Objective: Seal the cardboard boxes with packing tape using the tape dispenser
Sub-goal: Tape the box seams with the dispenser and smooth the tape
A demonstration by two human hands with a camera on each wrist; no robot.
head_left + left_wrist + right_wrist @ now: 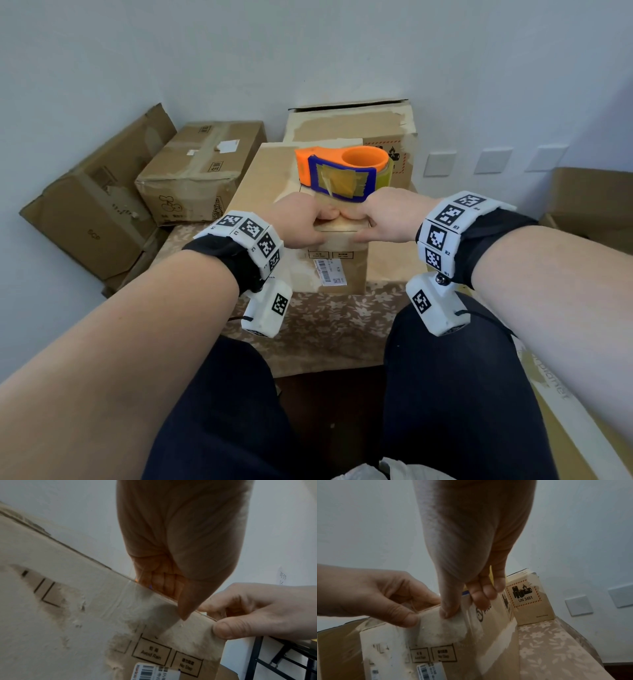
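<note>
Box point(329, 236) front edge gets pinched by my left hand point(301, 222) and right hand point(387, 219), smoothing tape; next I fetch the dispenser point(342, 171).

Floral-clothed table point(318, 329) carries two cardboard boxes point(342, 270)

Pale wall point(308, 51) (3 switch plates point(439, 163)), floral tablecloth point(329, 329)
</note>
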